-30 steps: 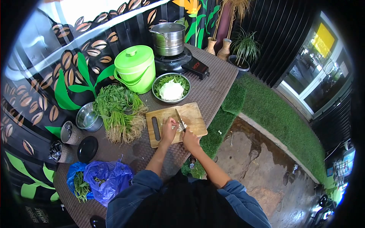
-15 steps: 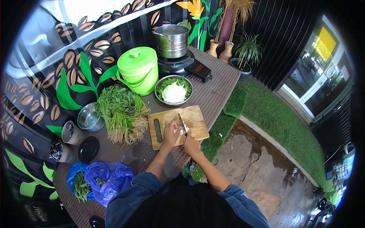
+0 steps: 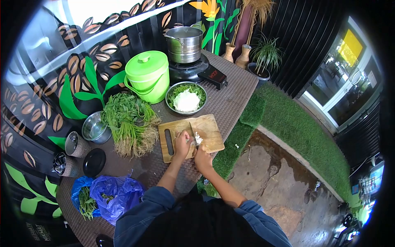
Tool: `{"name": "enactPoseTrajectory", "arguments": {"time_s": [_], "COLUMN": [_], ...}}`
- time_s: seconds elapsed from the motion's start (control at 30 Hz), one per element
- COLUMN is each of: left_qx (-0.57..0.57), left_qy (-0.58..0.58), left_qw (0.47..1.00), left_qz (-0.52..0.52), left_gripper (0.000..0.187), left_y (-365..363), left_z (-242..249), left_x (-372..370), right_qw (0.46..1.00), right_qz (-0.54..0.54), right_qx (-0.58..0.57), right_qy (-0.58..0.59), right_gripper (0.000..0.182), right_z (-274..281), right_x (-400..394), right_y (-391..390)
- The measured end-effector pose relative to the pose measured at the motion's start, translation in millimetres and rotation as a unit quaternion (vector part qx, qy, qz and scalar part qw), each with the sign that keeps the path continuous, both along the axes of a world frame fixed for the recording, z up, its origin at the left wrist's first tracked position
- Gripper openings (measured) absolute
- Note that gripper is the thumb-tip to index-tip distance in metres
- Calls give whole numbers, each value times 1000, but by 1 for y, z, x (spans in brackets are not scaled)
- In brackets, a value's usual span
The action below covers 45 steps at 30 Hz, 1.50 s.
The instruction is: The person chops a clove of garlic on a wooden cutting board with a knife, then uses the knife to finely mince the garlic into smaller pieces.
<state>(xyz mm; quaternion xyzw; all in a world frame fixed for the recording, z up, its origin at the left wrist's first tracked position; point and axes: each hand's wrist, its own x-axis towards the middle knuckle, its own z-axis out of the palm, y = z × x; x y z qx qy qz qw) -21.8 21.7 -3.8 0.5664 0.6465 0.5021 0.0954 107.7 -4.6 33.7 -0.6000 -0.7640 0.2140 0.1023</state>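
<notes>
My right hand (image 3: 203, 159) is closed around the handle of a knife (image 3: 191, 131) at the near edge of a wooden cutting board (image 3: 212, 128). The blade points away from me across the board. Just left of the blade, my left hand (image 3: 182, 144) rests on the board with its fingers curled together; what they hold is too small to make out. Finely chopped white bits (image 3: 198, 139) lie right of the blade. Beyond the board stands a metal bowl (image 3: 168, 103) with chopped greens (image 3: 176, 91) and a white heap (image 3: 187, 101).
Left of the board lies a bunch of rooted greens (image 3: 129, 123). A green lidded bucket (image 3: 148, 76) and a steel pot (image 3: 185, 45) on a stove (image 3: 181, 72) stand behind. Purple plastic bags (image 3: 119, 197), a steel bowl (image 3: 95, 127) and a black lid (image 3: 94, 162) are at left.
My right hand and the knife have shifted slightly left, closer to my left hand. More of the chopped white bits now show right of the blade. The view has moved a little.
</notes>
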Motion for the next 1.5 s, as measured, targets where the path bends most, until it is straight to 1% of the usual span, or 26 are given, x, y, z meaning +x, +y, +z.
{"name": "enactPoseTrajectory", "arguments": {"time_s": [0.07,0.13,0.17,0.23,0.3,0.37,0.4,0.47,0.57,0.63,0.67,0.73,0.8,0.83,0.9,0.93,1.0,1.03,1.1,1.23,1.3,1.37,1.4,1.43,1.5], "left_qx": [1,2,1,0,12,7,1,0,-11,-19,-27,-36,-83,-83,-46,-46,-39,-40,-85,-103,-84,-74,-65,-66,-24], "left_qy": [5,10,10,10,43,46,48,44,44,48,54,60,47,47,78,79,69,69,-36,-34,-17,-12,-8,-9,-13], "left_qw": [1000,1000,1000,1000,999,999,999,999,999,998,998,997,995,995,986,986,987,987,979,978,987,989,992,992,994], "left_qz": [8,13,15,18,17,8,-1,-7,-14,-23,-26,-27,-42,-42,-142,-141,-141,-140,-183,-180,-137,-124,-110,-110,-111], "left_gripper": [29,30,29,28,24,22,20,19,17,18,18,19,23,23,39,39,57,57,61,56,52,50,48,48,44], "left_y": [1,0,1,1,-1,-2,-3,-2,-1,-1,-1,-2,-5,-9,-17,-21,-29,-30,-30,-27,-27,-29,-30,-31,-33], "left_z": [2,1,1,1,1,1,1,0,5,14,20,28,36,41,49,44,36,33,29,21,15,10,10,9,12], "left_x": [0,1,2,1,0,-1,-2,-1,-4,-5,-7,-13,-15,-18,-29,-36,-47,-49,-54,-46,-40,-34,-30,-26,-21], "right_qw": [1000,999,999,998,998,998,998,998,999,999,999,997,997,996,996,995,995,995,994,993,994,995,997,999,999], "right_qz": [-1,28,33,44,54,38,37,2,21,41,41,58,62,66,67,67,66,65,68,70,67,65,41,19,23], "right_qx": [-9,33,-34,-33,-33,45,45,67,37,-12,-11,-56,-56,-55,-65,-76,-72,-70,-83,-87,-68,-50,-42,-35,-15], "right_qy": [-1,10,-2,-6,-10,6,6,-14,-4,-8,-8,-6,-5,-5,-16,-28,-23,-20,-30,-46,-47,-48,-39,-30,-20], "right_gripper": [39,39,39,38,38,36,36,35,34,37,37,39,39,40,41,42,42,42,41,40,40,39,39,39,39], "right_z": [-8,1,6,11,10,2,-4,-16,-18,-9,-3,4,8,11,18,21,23,23,24,27,23,15,10,6,2], "right_x": [-2,1,3,7,7,3,0,-7,-4,1,4,9,12,13,12,11,9,8,5,3,4,2,-1,-2,-3], "right_y": [6,16,21,22,21,12,8,3,18,31,36,41,37,36,30,28,28,27,34,36,28,17,10,8,13]}}
